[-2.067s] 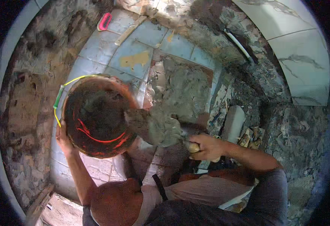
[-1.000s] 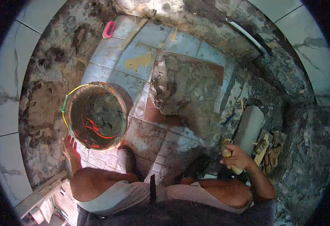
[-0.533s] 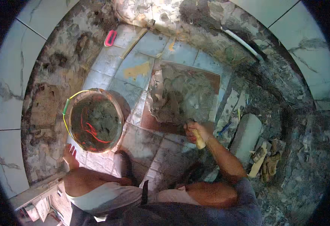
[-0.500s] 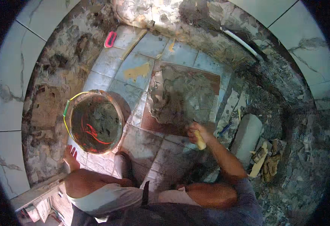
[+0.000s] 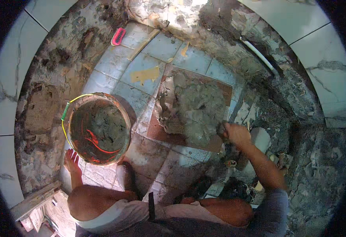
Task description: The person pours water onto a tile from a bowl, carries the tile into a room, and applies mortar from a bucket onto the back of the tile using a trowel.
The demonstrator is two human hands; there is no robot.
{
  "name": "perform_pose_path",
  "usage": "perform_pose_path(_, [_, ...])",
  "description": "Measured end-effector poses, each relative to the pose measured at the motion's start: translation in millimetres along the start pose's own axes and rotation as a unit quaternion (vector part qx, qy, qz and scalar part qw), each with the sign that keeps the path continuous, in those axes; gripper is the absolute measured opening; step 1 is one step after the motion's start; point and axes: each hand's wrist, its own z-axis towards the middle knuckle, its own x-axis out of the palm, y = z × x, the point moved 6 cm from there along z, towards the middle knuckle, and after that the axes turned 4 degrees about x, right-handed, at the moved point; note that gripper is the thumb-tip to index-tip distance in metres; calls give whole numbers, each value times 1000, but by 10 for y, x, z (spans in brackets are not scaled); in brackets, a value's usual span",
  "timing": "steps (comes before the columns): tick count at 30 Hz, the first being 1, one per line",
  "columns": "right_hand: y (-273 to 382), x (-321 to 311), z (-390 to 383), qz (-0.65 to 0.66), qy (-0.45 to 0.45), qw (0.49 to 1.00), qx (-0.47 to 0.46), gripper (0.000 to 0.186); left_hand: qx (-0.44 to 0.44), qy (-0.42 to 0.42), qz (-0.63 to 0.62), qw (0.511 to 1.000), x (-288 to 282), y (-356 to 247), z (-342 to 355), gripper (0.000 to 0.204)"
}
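Note:
A square brown tile (image 5: 164, 136), ribbed side up, lies on the floor with a thick, uneven layer of grey mortar (image 5: 200, 106) over much of it. My right hand (image 5: 239, 136) is closed round a trowel (image 5: 222, 132) at the tile's right edge; its handle is mostly hidden by my fingers and the blade is blurred. To the left stands a round bucket (image 5: 127, 118) with mortar inside and orange-red showing through its wall. Beside the bucket's lower left rim is my left hand (image 5: 71, 162), fingers apart and holding nothing.
A pink-and-black brush (image 5: 118, 36) lies at the far left near a narrow wooden strip (image 5: 144, 44). Pale blue floor tiles (image 5: 141, 63) surround the work. A white pipe (image 5: 260, 55) runs along the rough wall at far right. A grey cylinder (image 5: 260, 142) and debris lie right of my arm.
My right hand has swept rightward with the trowel, from the tile's lower edge to its right side. The mortar's surface looks reshaped. My left hand stays by the bucket.

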Motion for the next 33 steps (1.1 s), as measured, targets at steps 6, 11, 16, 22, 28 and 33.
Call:
perform_pose_path(6, [-33,-137,895,-34,24,999,27,29,0,-8,-33,999,2,-22,-13,54])
perform_pose_path(11, [-198,-50,1070,-73,-68,994,35,28,-14,-26,-36,999,-47,-7,-72,54])
perform_pose_path(16, [-272,-118,1096,-29,-51,996,73,29,-12,-14,-42,999,-94,80,-8,56])
perform_pose_path(22, [-148,-279,918,-10,-15,996,92,22,-6,-16,-43,999,-191,50,-15,57])
perform_pose_path(28, [-571,102,1042,-14,81,989,125,24,-16,5,-61,998,-154,107,57,58])
perform_pose_path(33, [-422,-195,874,11,104,989,104,24,0,4,-52,999,-58,-6,43,55])
